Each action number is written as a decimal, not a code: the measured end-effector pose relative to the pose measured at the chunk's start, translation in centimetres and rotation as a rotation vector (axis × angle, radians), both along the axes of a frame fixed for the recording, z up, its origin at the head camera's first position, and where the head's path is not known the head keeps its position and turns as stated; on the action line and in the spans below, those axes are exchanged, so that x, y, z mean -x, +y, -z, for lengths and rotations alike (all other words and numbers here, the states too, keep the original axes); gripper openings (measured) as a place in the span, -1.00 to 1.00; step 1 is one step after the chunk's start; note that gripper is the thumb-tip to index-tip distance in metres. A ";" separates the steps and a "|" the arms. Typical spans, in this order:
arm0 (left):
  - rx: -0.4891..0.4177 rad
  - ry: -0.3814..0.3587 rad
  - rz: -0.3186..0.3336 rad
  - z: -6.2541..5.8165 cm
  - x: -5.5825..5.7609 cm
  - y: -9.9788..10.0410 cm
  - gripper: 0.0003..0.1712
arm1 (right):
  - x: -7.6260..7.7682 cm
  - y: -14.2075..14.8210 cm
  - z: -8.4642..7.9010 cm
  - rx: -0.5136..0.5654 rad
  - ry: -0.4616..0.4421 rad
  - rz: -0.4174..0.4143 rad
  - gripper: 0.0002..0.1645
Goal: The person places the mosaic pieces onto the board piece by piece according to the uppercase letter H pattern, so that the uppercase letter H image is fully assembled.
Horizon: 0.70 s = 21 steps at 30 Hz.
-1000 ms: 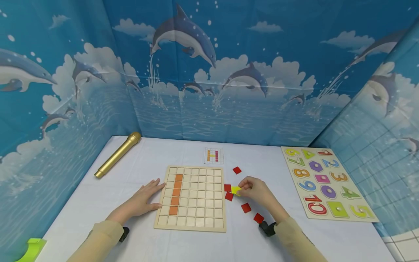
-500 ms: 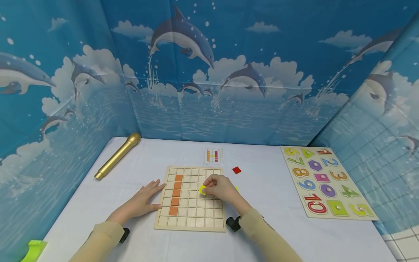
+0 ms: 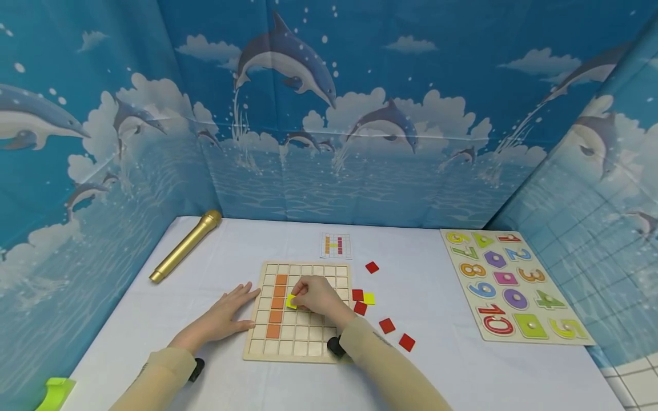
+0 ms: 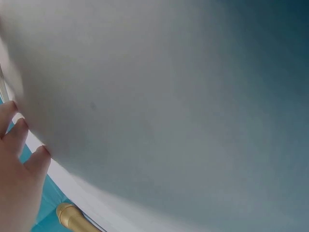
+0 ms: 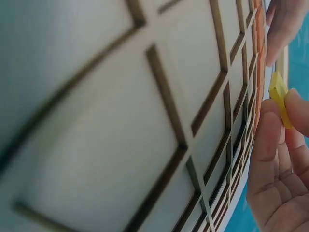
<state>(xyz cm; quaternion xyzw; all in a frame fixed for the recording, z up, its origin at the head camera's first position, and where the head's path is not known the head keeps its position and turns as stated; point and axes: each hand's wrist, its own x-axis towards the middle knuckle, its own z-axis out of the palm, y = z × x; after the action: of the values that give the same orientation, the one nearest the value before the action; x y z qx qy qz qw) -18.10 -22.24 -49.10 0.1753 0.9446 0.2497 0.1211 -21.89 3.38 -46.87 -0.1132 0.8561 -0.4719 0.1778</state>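
Note:
A wooden grid board (image 3: pixel 308 349) lies on the white table, with a column of orange square tiles (image 3: pixel 277 303) set into its left part. My right hand (image 3: pixel 319 295) is over the middle of the board and pinches a yellow square tile (image 3: pixel 291 302) just right of the orange column. In the right wrist view the yellow tile (image 5: pixel 279 96) shows edge-on between thumb and fingers. My left hand (image 3: pixel 226 314) rests with spread fingers against the board's left edge; the left wrist view shows its fingers (image 4: pixel 37 162) at the lower left.
Several red tiles (image 3: pixel 387 326) and another yellow tile (image 3: pixel 369 298) lie right of the board. A small pattern card (image 3: pixel 336 245) sits behind it. A gold microphone (image 3: pixel 185 246) lies back left, a number puzzle board (image 3: pixel 516 288) at right, a green object (image 3: pixel 55 393) at front left.
My right hand has picked up a yellow tile from beside the red ones and carried it left over the board to the orange column. The left hand has stayed in place.

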 end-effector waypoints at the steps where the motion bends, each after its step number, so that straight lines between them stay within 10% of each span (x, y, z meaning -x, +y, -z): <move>1: -0.001 0.000 0.001 0.0 0.0 0.0 -0.11 | 0.1 -0.1 0.0 -0.006 0.002 -0.002 -0.88; 21: -0.001 0.000 -0.004 0.1 0.1 0.0 -0.11 | -0.2 -1.8 0.4 -0.288 0.216 -0.054 -0.87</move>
<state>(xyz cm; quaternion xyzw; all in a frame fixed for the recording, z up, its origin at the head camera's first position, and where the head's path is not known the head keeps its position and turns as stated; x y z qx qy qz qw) -18.18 -22.28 -49.24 0.1734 0.9448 0.2505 0.1207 -21.67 1.53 -47.26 -0.1597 0.9255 -0.3248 0.1117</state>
